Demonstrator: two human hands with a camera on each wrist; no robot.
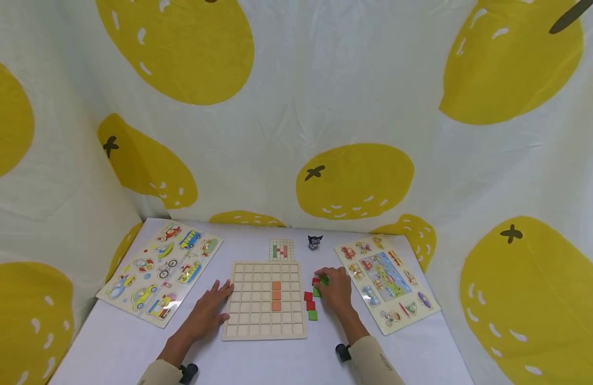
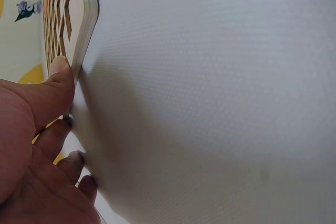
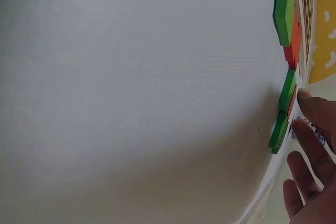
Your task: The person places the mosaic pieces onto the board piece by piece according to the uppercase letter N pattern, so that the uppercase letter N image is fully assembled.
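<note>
Left hand [image 1: 208, 313], fingers spread, touches left edge of one grid board [image 1: 252, 313]; right hand [image 1: 336, 291] bends over six-plus red and green tiles [image 1: 310, 305] right of it, pinch unclear. Three orange tiles [image 1: 276, 295] sit on board; two picture boards [image 1: 160, 271] flank.

Curtained tabletop booth — fruit-print cloth [image 1: 363, 96], white table [image 1: 258, 363]

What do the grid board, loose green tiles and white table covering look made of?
Grid board: probably wood, matte; pale tan surface, banded edge in the left wrist view. Green tiles: painted wood or plastic, unclear which; smooth, evenly coloured faces. White table covering: likely fabric, matte; fine woven-looking texture.
</note>
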